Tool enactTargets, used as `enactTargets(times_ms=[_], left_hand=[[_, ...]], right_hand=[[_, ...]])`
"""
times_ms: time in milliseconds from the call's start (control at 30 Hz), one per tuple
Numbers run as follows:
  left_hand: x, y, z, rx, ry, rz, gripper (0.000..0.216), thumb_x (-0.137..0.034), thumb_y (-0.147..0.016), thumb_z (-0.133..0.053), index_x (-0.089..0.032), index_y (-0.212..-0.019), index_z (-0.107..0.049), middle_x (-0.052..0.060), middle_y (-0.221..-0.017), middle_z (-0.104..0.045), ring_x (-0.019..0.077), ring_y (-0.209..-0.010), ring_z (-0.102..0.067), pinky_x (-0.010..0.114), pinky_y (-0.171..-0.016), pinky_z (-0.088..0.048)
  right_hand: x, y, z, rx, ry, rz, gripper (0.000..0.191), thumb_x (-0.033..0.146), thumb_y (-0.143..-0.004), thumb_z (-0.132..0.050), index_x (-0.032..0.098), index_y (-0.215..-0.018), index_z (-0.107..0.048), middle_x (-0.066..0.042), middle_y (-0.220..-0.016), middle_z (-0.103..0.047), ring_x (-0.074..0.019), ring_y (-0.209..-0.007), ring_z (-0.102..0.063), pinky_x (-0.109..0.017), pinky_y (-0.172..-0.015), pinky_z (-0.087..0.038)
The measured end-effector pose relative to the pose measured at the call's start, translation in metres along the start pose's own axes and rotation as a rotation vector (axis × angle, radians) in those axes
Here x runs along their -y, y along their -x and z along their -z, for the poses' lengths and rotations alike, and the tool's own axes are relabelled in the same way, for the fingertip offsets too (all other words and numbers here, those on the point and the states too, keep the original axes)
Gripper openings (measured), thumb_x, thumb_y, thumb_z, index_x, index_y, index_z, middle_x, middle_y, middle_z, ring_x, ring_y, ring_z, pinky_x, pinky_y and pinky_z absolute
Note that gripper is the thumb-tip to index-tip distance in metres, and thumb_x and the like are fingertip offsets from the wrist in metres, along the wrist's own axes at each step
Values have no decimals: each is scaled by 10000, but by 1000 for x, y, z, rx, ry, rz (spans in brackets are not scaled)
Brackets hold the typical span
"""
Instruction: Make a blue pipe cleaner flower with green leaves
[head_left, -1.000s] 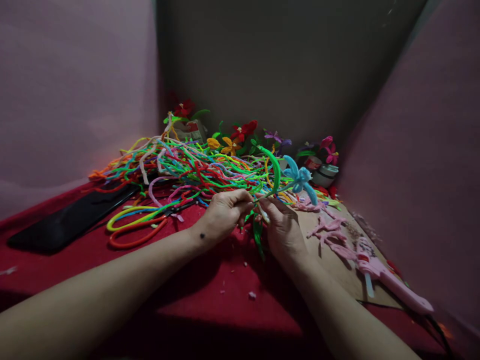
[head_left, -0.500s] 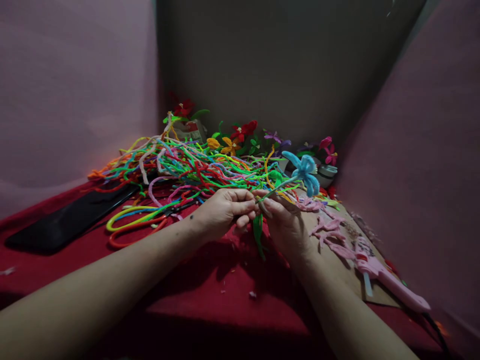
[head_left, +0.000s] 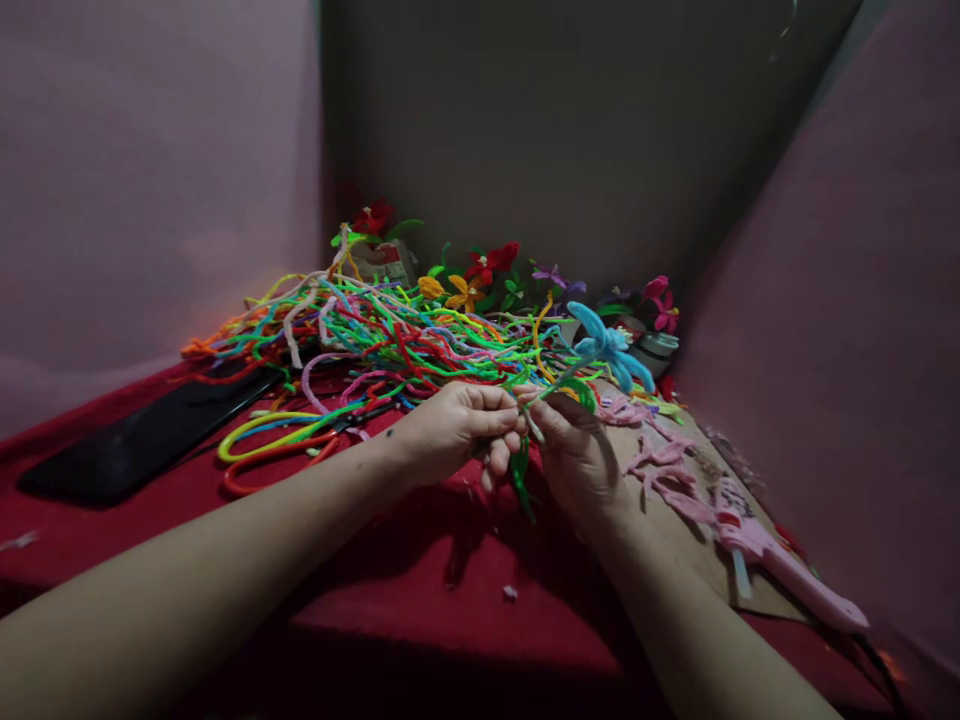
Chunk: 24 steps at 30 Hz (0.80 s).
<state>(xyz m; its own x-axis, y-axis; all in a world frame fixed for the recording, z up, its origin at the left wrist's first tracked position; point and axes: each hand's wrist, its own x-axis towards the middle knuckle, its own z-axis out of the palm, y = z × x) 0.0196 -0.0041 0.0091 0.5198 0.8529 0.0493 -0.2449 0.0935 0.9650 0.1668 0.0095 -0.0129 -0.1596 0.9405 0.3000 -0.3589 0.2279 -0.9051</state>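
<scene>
A blue pipe-cleaner flower [head_left: 607,346] leans up to the right on a thin fuzzy stem. The fingertips of my left hand [head_left: 469,425] pinch its lower stem. Against them, my right hand [head_left: 581,450] holds the same stem between thumb and fingers, the two hands almost touching. One green leaf [head_left: 520,478] dangles below the fingers, and another green leaf [head_left: 580,393] curves above my right hand. A short pale end sticks out by my right thumb. Where the stem passes between the fingertips, it is largely hidden.
Behind the hands lies a heap of colourful pipe cleaners [head_left: 405,335]. Finished flowers [head_left: 487,262] stand at the back. Scissors with orange handles [head_left: 281,468] and a black flat object [head_left: 135,440] are left. Right, a pink glue gun [head_left: 787,570] and pink pieces [head_left: 667,465] lie on cardboard [head_left: 634,435].
The blue flower has turned, its petals now spreading differently. A green leaf and a pale end now show by my right thumb. Both hands remain close together at the stem.
</scene>
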Motion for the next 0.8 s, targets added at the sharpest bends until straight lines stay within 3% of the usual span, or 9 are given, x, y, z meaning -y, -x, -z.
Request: enactTargets(times_ms=[133, 300, 433, 533, 667, 800], left_hand=[[-3, 0, -2, -10, -96, 14, 217, -306, -799, -541, -117, -691, -551, 0, -481, -572, 92, -387, -527, 211, -428, -440], [-17, 3, -5, -356, -447, -216, 190, -312, -754, -599, -129, -745, -548, -12, -643, -587, 99, -575, -562, 217, -561, -440], [-19, 4, -4, -270, -489, -217, 204, -306, -679, -670, -128, -716, -575, -24, -649, -557, 101, -622, -521, 218, -596, -408], [-18, 5, -5, -282, -478, -195, 185, -279, -663, -670, -123, -655, -571, -23, -618, -541, 103, -613, -501, 225, -598, -389], [-18, 6, -8, -313, -529, -165, 186, -275, -670, -646, -123, -616, -554, -34, -573, -503, 90, -567, -458, 221, -564, -357], [-19, 7, -7, -287, -568, -153, 155, -265, -701, -602, -123, -644, -574, -32, -586, -510, 95, -585, -467, 227, -586, -363]], right_hand=[[1, 1, -1, -6, 39, 32, 84, 284, -717, -641, 219, -740, -688, -1, -758, -649, -165, -715, -576, -327, -745, -435], [7, 7, -6, 25, 223, 13, 96, 293, -735, -625, 230, -694, -684, 27, -645, -574, -133, -608, -478, -279, -621, -379], [11, 14, -12, 50, 304, -27, 166, 332, -711, -640, 207, -603, -655, 37, -564, -503, -124, -573, -425, -274, -611, -355], [11, 17, -15, 57, 337, -51, 198, 342, -691, -648, 192, -563, -637, 37, -552, -488, -121, -573, -419, -270, -603, -354], [14, 18, -18, 40, 355, -100, 163, 333, -673, -655, 187, -601, -649, 34, -554, -497, -127, -577, -444, -269, -599, -372], [15, 17, -18, 122, 333, -126, 142, 322, -703, -633, 193, -723, -689, 15, -654, -590, -157, -669, -526, -289, -669, -418]])
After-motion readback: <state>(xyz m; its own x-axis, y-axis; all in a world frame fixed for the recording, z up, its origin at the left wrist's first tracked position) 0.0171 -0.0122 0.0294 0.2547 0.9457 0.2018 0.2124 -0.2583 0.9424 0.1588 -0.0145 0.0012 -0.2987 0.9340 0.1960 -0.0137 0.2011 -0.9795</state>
